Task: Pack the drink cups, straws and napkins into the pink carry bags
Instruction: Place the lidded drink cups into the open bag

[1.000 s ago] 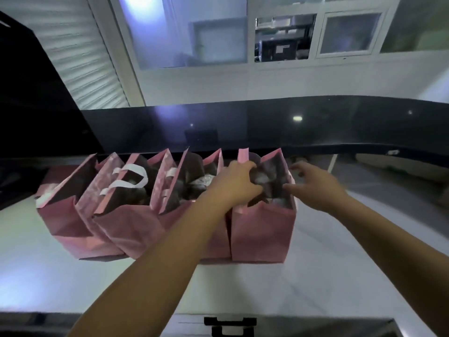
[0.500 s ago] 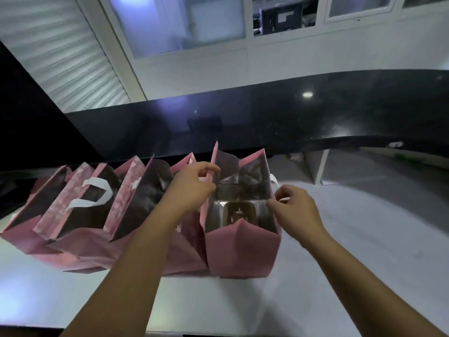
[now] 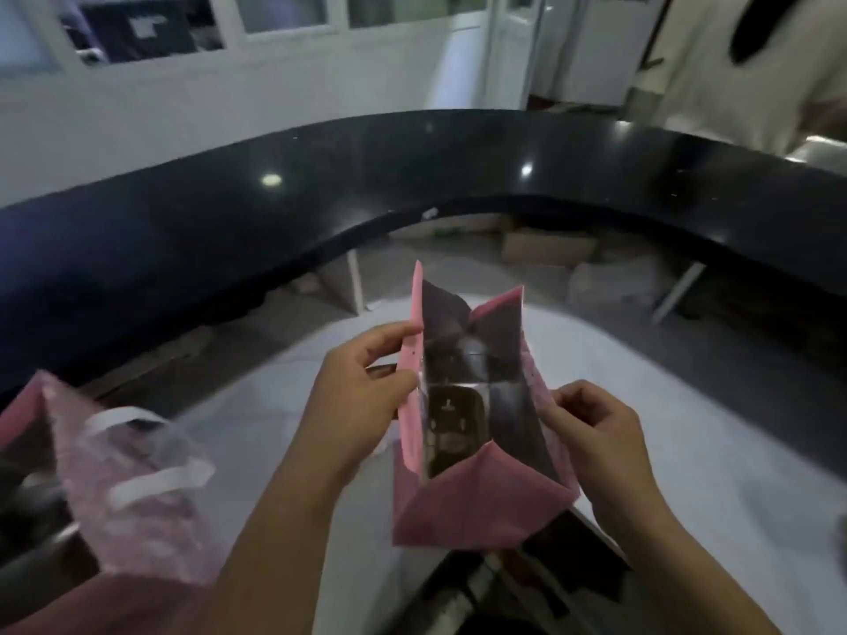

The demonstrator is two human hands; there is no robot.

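An open pink carry bag (image 3: 476, 511) is held up in the middle of the view, its mouth spread wide. My left hand (image 3: 362, 396) pinches its left wall near the rim. My right hand (image 3: 600, 437) pinches the right wall. Down inside the bag sits a dark drink cup (image 3: 451, 421) with a clear lid. At the lower left another pink bag (image 3: 137, 511) with white ribbon handles (image 3: 156, 481) stands blurred and close to the camera.
A white counter (image 3: 715, 451) lies under the bag. A curved black raised counter top (image 3: 412, 176) runs across behind it. Cardboard boxes (image 3: 545, 247) lie on the floor beyond. A person in a white top (image 3: 733, 61) stands at the far right.
The bag has left the row of bags and moved right and toward me, held between both hands. The view has swung right, leaving only one other bag in sight at the lower left.
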